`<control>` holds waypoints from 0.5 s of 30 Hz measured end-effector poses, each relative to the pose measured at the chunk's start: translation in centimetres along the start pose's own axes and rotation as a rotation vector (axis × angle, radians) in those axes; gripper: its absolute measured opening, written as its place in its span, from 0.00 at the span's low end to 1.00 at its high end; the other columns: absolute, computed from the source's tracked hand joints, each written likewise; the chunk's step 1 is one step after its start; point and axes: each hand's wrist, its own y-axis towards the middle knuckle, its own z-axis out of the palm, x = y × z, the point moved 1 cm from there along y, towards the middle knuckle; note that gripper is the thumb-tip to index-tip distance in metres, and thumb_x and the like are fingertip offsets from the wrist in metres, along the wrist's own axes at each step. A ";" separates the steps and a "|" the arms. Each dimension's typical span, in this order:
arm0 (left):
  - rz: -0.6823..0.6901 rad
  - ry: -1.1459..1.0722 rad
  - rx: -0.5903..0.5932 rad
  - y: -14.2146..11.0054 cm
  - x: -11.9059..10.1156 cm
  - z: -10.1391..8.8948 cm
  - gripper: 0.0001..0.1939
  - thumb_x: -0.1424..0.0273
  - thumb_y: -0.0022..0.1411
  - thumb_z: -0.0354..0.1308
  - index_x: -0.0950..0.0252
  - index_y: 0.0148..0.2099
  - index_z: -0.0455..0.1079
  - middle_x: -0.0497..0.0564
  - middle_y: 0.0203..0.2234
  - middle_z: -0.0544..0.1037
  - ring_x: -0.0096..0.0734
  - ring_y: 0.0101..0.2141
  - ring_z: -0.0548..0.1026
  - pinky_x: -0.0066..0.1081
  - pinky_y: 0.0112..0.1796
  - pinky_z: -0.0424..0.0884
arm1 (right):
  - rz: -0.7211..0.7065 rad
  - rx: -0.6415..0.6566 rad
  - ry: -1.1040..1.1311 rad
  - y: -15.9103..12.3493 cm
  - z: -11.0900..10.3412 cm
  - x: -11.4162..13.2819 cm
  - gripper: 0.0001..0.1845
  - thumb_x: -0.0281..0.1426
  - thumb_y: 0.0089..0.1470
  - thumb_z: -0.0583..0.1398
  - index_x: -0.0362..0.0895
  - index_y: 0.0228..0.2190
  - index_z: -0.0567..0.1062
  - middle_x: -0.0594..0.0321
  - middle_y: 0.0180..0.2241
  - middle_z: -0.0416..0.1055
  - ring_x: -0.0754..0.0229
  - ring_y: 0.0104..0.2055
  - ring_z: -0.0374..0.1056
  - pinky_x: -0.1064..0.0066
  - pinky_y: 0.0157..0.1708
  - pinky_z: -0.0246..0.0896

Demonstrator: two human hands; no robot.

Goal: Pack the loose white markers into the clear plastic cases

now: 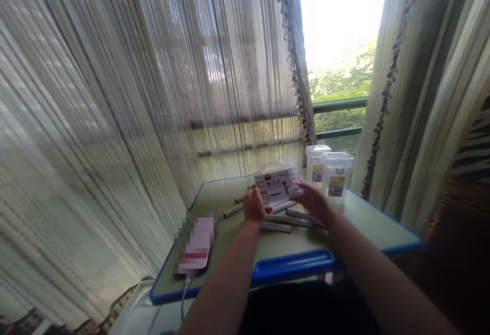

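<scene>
Between my two hands is a clear plastic marker case (278, 184) with a carry handle on top and a printed label facing me. My left hand (254, 204) grips its left end, fingers curled around the edge. At the right end, my right hand (311, 198) is closed on the case too. Several white markers (289, 219) lie loose on the table below and around the case. One marker (233, 210) lies left of my left hand. Some of the markers are partly hidden by my hands and forearms.
Two clear lidded plastic containers (337, 175) stand at the back right of the pale table (375, 228). A phone (197, 245), pixelated, lies at the left with a white cable (184, 296). A blue tray (293, 266) lines the front edge. Striped curtains (153, 95) hang behind.
</scene>
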 end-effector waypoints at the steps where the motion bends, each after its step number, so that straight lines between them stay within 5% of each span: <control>1: 0.001 -0.014 0.017 0.0 0.0 0.0 0.15 0.68 0.63 0.40 0.62 0.30 0.66 0.53 0.26 0.77 0.34 0.31 0.75 0.31 0.34 0.70 | -0.001 -0.005 0.007 0.0 0.0 0.0 0.10 0.31 0.45 0.61 0.45 0.34 0.73 0.62 0.31 0.77 0.59 0.32 0.74 0.70 0.29 0.71; 15: -0.016 0.104 0.080 -1.3 -0.7 0.5 0.15 0.70 0.65 0.39 0.63 0.35 0.67 0.59 0.31 0.77 0.40 0.35 0.75 0.35 0.38 0.68 | -0.069 -0.081 -0.087 0.1 -0.7 -0.3 0.11 0.35 0.46 0.62 0.46 0.35 0.74 0.60 0.31 0.77 0.56 0.30 0.73 0.67 0.25 0.70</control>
